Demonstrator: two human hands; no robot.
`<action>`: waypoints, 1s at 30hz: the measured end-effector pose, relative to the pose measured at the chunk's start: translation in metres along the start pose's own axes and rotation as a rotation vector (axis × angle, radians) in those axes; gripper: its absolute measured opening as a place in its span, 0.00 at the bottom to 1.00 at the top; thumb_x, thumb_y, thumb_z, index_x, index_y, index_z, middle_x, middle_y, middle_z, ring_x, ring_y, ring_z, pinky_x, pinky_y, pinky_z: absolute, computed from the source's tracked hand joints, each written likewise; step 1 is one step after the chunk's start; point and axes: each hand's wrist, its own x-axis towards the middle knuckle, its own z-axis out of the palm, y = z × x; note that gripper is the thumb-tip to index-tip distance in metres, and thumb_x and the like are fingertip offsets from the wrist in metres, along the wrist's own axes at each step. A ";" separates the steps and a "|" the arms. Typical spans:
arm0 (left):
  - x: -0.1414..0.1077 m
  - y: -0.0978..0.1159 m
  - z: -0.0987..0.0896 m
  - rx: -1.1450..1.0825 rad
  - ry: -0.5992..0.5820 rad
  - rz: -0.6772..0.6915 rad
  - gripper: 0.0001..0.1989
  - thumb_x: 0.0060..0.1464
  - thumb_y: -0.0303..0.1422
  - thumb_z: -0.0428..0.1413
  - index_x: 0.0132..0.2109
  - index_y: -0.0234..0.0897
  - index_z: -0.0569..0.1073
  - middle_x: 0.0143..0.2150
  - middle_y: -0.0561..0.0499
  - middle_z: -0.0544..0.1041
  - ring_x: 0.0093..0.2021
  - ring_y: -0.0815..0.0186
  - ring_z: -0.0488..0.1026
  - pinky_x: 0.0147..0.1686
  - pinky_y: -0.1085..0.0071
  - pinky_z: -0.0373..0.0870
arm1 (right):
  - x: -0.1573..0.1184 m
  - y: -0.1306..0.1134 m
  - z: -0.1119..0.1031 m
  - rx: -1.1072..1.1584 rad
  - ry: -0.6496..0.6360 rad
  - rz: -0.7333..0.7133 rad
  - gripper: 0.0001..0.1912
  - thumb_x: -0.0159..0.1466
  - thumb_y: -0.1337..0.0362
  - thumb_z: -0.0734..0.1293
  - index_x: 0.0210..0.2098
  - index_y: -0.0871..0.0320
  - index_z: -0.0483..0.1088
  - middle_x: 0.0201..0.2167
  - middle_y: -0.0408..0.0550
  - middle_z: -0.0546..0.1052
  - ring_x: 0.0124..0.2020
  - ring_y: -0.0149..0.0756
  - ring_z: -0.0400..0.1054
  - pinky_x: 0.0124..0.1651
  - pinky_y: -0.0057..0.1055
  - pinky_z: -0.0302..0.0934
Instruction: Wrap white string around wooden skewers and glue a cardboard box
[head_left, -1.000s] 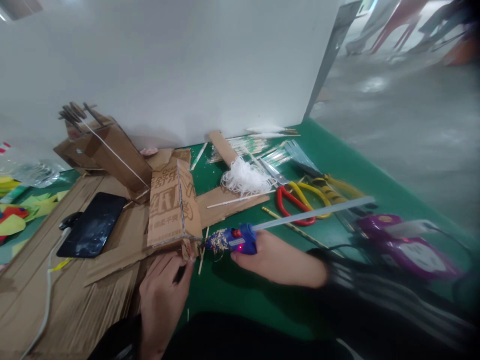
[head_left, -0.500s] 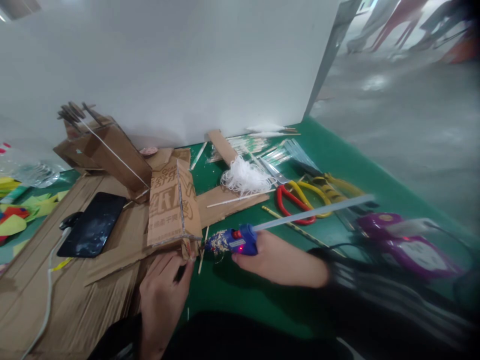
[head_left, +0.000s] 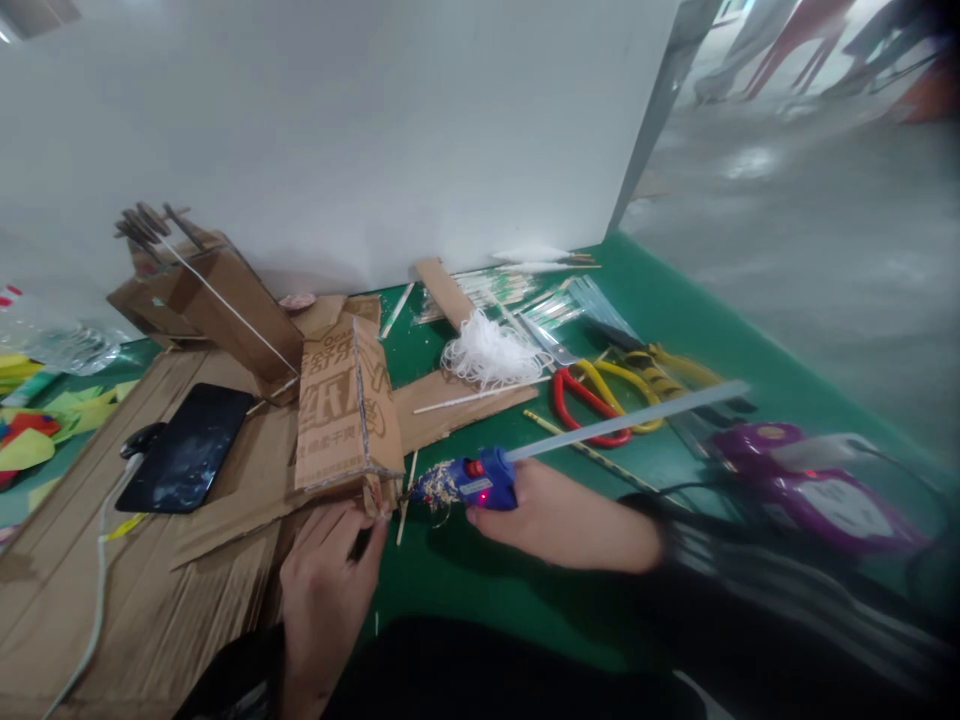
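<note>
In my right hand (head_left: 559, 515) is a blue hot glue gun (head_left: 469, 482), its red light lit and a long glue stick (head_left: 630, 420) poking out of the back. Its nozzle, messy with scraps, points left at the near corner of a folded cardboard box (head_left: 337, 410) with printed letters. My left hand (head_left: 330, 570) is closed at that corner, thumb and fingers pinching a small cardboard piece (head_left: 375, 493) there. Whether the nozzle touches the cardboard I cannot tell. A thin wooden stick (head_left: 406, 500) lies beneath the nozzle.
Left are a phone (head_left: 185, 447) on cardboard sheets and a cardboard tower (head_left: 225, 300) with string. Beyond the box lies a bundle of white string (head_left: 491, 352). To the right are red-and-yellow-handled scissors (head_left: 592, 405), pliers (head_left: 675, 365) and a purple power strip (head_left: 817, 490).
Almost nothing differs. Both hands, the glue gun and the cardboard box keep their places, with only a tiny shift of the view.
</note>
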 end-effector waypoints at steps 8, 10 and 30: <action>0.002 0.002 -0.001 -0.008 0.006 0.008 0.07 0.58 0.31 0.55 0.32 0.39 0.74 0.30 0.50 0.77 0.34 0.62 0.73 0.37 0.68 0.65 | 0.000 0.000 0.000 -0.022 0.017 -0.025 0.10 0.58 0.60 0.63 0.24 0.57 0.60 0.18 0.39 0.66 0.19 0.26 0.56 0.21 0.25 0.49; 0.002 0.002 -0.001 -0.012 0.005 0.005 0.06 0.58 0.32 0.56 0.32 0.38 0.74 0.31 0.50 0.77 0.34 0.62 0.73 0.36 0.67 0.65 | -0.001 0.000 0.001 -0.023 0.026 -0.027 0.09 0.58 0.61 0.63 0.25 0.57 0.61 0.18 0.39 0.67 0.18 0.26 0.56 0.21 0.25 0.49; 0.002 0.003 -0.002 0.003 -0.002 -0.007 0.08 0.58 0.33 0.56 0.31 0.39 0.74 0.30 0.50 0.77 0.34 0.62 0.73 0.38 0.67 0.66 | -0.001 0.000 0.000 -0.042 0.022 0.007 0.09 0.58 0.59 0.65 0.25 0.57 0.65 0.18 0.39 0.69 0.18 0.26 0.58 0.21 0.25 0.50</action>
